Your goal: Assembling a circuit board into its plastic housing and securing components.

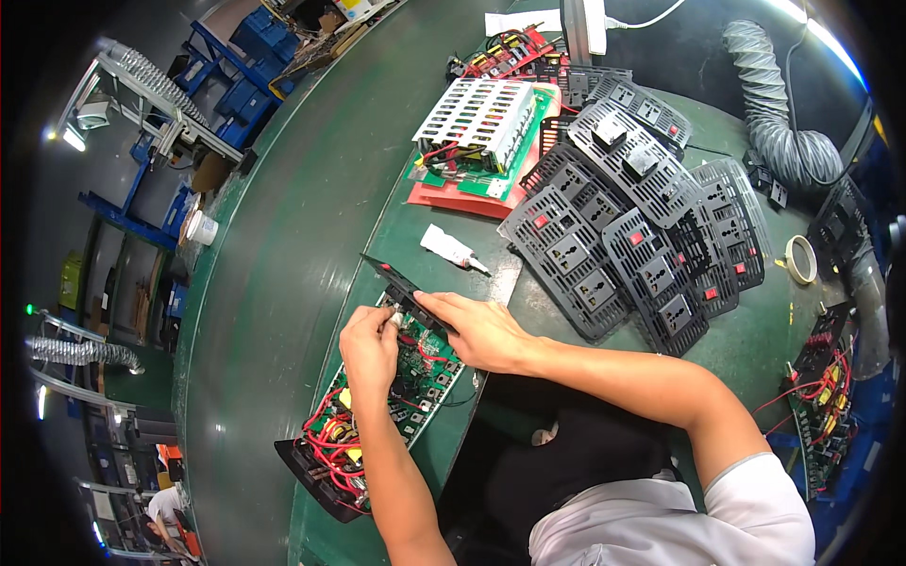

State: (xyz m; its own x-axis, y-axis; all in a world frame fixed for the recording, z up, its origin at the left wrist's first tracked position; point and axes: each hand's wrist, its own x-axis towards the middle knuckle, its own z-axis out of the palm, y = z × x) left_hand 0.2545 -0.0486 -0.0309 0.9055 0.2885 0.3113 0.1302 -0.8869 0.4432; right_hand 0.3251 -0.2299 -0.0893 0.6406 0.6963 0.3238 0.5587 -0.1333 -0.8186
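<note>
A green circuit board (pixel 408 382) with red wires and yellow parts lies on the bench before me, a black end panel (pixel 307 481) at its near end. Over its far end my right hand (pixel 486 332) grips a black panel (pixel 404 294), tilted up, with a small red part on it. Close against that panel, my left hand (pixel 370 347) has its fingers pinched together low by the board. Whatever sits between those fingertips is mostly hidden. Beyond both hands a white tube (pixel 448 247) with a black nozzle lies on the bench.
Black slotted socket panels (pixel 576 259) are piled to the right. Behind the tube, a white perforated casing (pixel 483 118) rests on green boards and a red sheet (pixel 462 200). A tape roll (pixel 801 259), a grey flexible duct (pixel 769 85) and another wired board (pixel 821 401) stand farther right.
</note>
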